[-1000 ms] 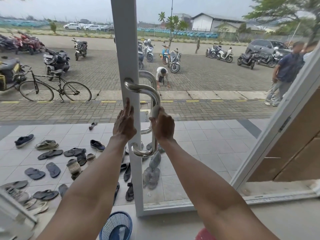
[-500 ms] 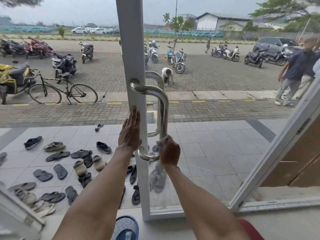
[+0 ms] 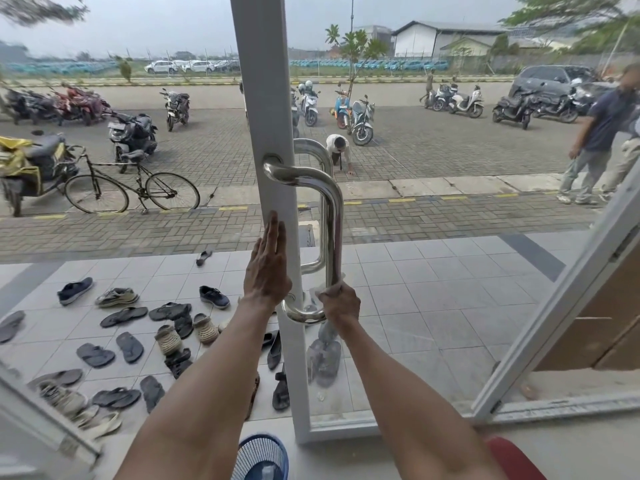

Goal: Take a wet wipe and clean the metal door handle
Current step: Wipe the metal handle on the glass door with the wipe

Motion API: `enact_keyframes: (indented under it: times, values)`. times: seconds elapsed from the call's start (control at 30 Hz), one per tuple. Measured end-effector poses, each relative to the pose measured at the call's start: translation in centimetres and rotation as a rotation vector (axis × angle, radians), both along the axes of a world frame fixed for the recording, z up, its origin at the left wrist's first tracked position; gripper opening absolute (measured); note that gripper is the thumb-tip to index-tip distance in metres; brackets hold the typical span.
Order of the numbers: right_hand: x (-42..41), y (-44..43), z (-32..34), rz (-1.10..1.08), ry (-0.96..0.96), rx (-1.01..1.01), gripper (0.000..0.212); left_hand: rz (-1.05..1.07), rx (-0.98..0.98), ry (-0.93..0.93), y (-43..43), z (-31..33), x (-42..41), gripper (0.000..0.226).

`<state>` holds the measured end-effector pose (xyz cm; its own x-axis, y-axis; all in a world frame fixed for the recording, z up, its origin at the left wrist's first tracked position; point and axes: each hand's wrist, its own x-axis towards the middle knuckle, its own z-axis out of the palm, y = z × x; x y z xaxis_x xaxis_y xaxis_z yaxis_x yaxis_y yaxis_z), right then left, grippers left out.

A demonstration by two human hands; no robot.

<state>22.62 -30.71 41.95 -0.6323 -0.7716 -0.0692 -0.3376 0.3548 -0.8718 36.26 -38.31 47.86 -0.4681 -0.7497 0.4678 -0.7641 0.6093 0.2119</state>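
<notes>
A shiny metal door handle (image 3: 333, 216), a vertical bar with curved ends, is fixed to the white door frame (image 3: 263, 98) of a glass door. My right hand (image 3: 340, 302) is closed around the handle's lower end with a white wet wipe (image 3: 325, 289) pressed against the metal; only the wipe's edges show above my fingers. My left hand (image 3: 267, 268) lies flat, fingers together and pointing up, against the white frame just left of the handle.
A blue mesh basket (image 3: 261, 457) and a red object (image 3: 512, 459) sit on the floor at my feet. Outside the glass, several shoes and sandals (image 3: 131, 327) lie on the tiled porch. A second door leaf (image 3: 568, 289) stands open at the right. People stand outside.
My right hand with the wipe has slid down the handle from its middle to its lower bend. My left hand has stayed flat on the frame.
</notes>
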Motion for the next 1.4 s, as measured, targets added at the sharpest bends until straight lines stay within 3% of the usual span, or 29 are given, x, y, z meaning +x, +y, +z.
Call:
enact_keyframes:
  times: [0.13,0.37,0.7,0.87,1.0,1.1,1.27,1.4]
  values:
    - [-0.5,0.2,2.0,0.129,0.063,-0.032,0.031,0.012,-0.001,0.005,0.1,0.2,-0.1,0.103]
    - [-0.5,-1.2,7.2,0.022,0.097,-0.163,0.019,0.01,0.02,0.017,0.7,0.6,-0.2,0.101]
    - [-0.1,1.1,-0.4,0.171,0.06,0.074,0.026,0.003,0.018,0.021,0.6,0.3,-0.2,0.104]
    - [-0.2,2.6,-2.1,0.105,0.098,-0.111,0.026,0.033,0.004,0.006,0.6,-0.1,-0.5,0.106]
    - [-0.1,4.0,-2.7,0.041,0.455,-0.358,0.061,0.04,0.002,0.0,0.8,0.0,-0.6,0.106]
    - [0.1,4.2,-3.2,0.226,0.626,-0.391,0.081,0.045,0.017,0.013,1.0,0.1,-0.7,0.105]
    - [-0.8,5.1,-5.2,0.333,1.053,-0.161,0.081,0.042,0.024,0.011,1.1,0.2,-0.7,0.104]
    - [-1.6,5.5,-6.5,0.469,1.592,0.247,0.08,0.031,0.031,0.006,0.9,0.1,-0.6,0.106]
